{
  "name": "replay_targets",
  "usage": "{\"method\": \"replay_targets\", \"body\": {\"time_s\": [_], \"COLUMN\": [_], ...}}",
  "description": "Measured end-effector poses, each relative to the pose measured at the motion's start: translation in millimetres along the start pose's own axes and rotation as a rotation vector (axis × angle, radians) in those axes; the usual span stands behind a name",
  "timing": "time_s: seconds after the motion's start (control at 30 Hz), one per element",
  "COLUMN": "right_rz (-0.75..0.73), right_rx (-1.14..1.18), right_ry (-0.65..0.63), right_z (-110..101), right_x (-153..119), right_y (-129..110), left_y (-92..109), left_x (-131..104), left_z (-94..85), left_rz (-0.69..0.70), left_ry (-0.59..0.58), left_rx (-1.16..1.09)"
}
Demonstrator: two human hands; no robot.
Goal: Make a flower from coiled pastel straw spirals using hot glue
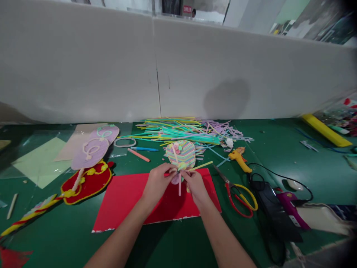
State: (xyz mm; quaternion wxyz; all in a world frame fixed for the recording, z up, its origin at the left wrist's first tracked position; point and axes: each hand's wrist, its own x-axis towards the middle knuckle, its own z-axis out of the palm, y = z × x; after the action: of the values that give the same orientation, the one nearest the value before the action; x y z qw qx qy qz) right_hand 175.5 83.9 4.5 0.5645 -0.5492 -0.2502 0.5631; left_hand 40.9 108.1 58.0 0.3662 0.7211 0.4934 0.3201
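1. Left hand (156, 184) and right hand (195, 186): fingertips meet over the red board (125, 197), near its far edge.
2. Grip, both hands: thumb and fingers pinched together on a small pipe-cleaner piece (182, 166). Which strand each holds: cannot tell, fingers cover it.
3. Piece located between the fingertips, raised in front of the striped disc (186, 153). Pink strand points down toward the wearer; pale yellow strand runs out to the right, its end near the scissors' tip.
4. Striped disc: wavy pastel bands, pink rosettes at upper left, lower edge hidden by hands.
5. Beyond disc: loose heap of pipe cleaners (178, 134), turquoise, yellow and lilac, against the pale partition (111, 74).
6. Right side of green worktop (237, 234): scissors (231, 185), blades apart, red and yellow handles; yellow glue gun (239, 158) behind them.
7. Left side: red fan (89, 184) with yellow trim; lilac panels (92, 150) beyond it. Blue pen (143, 149) and salmon pen (138, 155) lie between these and the disc.
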Motion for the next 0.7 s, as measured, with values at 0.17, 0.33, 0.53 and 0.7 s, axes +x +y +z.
{"method": "replay_targets", "body": {"time_s": [0.17, 0.33, 0.53, 0.7], "right_rz": [-0.022, -0.044, -0.041, -0.056], "right_rx": [0.034, 0.076, 0.11, 0.118], "right_ry": [-0.125, -0.179, -0.18, -0.187], "right_z": [1, 3, 0, 0], "right_x": [-4, -5, 0, 3], "right_y": [-12, -15, -7, -4], "left_y": [-8, -9, -5, -7], "left_x": [4, 7, 8, 8], "left_z": [-0.9, -1.1, -4.2, -3.9], "left_rz": [-0.181, -0.217, -0.238, -0.209], "left_ry": [0.075, 0.072, 0.053, 0.073], "left_rx": [-0.188, -0.348, -0.427, -0.317]}}
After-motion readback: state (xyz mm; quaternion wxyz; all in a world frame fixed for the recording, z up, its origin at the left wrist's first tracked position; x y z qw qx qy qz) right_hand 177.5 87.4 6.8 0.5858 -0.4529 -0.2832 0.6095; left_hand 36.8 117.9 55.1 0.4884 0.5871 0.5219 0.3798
